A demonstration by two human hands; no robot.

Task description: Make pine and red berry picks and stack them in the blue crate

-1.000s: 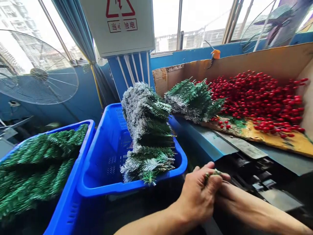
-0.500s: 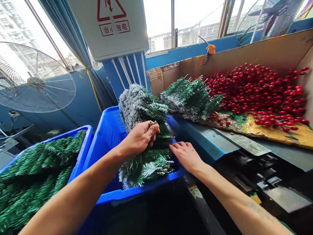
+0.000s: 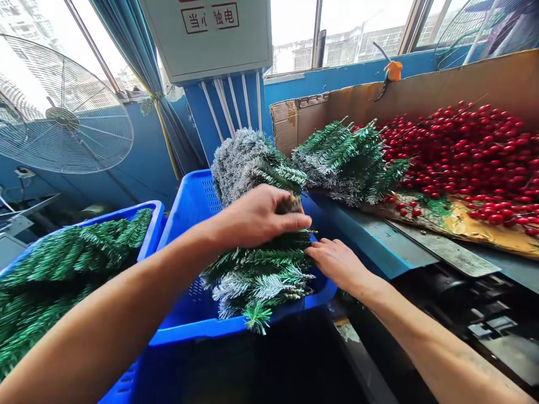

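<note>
My left hand (image 3: 269, 216) is closed around the brown stem ends of a bunch of frosted artificial pine branches (image 3: 256, 165), above the blue crate (image 3: 185, 210). Its thumb lies along the near side of the stems, and the other fingers are mostly hidden. Lower in the same crate, more pine sprigs (image 3: 269, 283) lie with their stem ends toward the right. My right hand (image 3: 337, 261) rests at the crate's right side, fingers extended and fingertips against these stem ends.
Another blue crate (image 3: 158, 216) with green pine branches (image 3: 80, 264) stands at left. On the right, pine sprigs (image 3: 353, 160) and red berry stems (image 3: 471, 151) lie in a cardboard box (image 3: 353, 104). Dark machinery (image 3: 484, 314) sits below it; a large fan (image 3: 63, 118) stands at left.
My left hand has shifted from pinching at the stems to a wider grip around the bundle's stem ends. My right hand stays beside the stems. The view has shifted slightly.
</note>
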